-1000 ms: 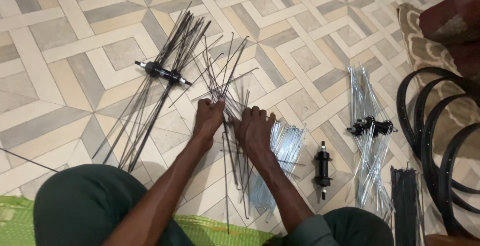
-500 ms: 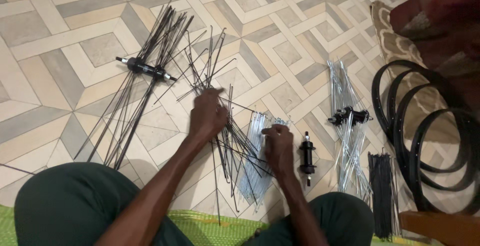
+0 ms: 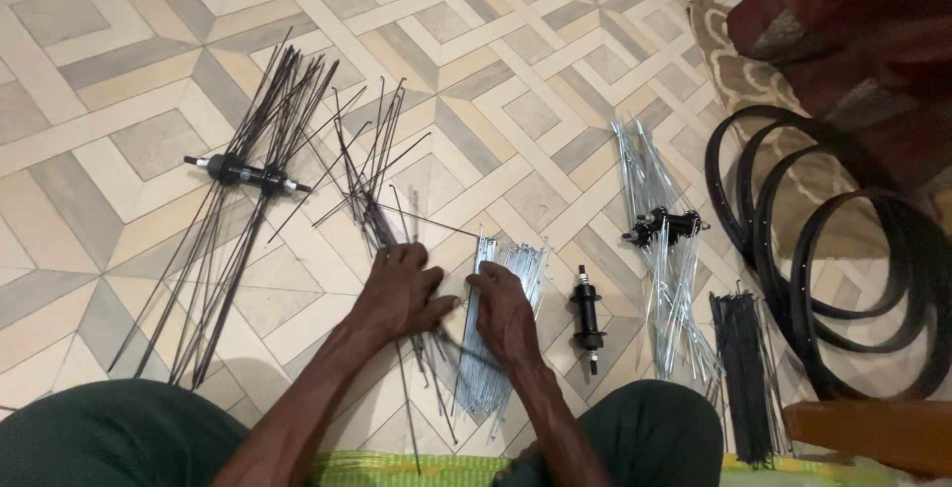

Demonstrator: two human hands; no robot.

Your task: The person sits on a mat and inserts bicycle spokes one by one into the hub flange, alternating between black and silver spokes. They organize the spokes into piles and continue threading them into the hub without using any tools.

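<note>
My left hand (image 3: 402, 294) lies flat, fingers spread, pressing on the loose black spokes (image 3: 372, 189) that fan out across the patterned tile floor (image 3: 119, 70) in front of my knees. My right hand (image 3: 504, 310) rests palm down, fingers together, on the bundle of silver spokes (image 3: 486, 388) just beside it, gripping nothing. Right of that bundle a bare black hub (image 3: 586, 313) lies alone. Toward the floor's left side a black hub laced with dark spokes (image 3: 248, 174). Farther right, another hub on silver spokes (image 3: 666, 226), a bunch of black spokes (image 3: 746, 368), then black rims (image 3: 843, 259) stacked at the right edge.
</note>
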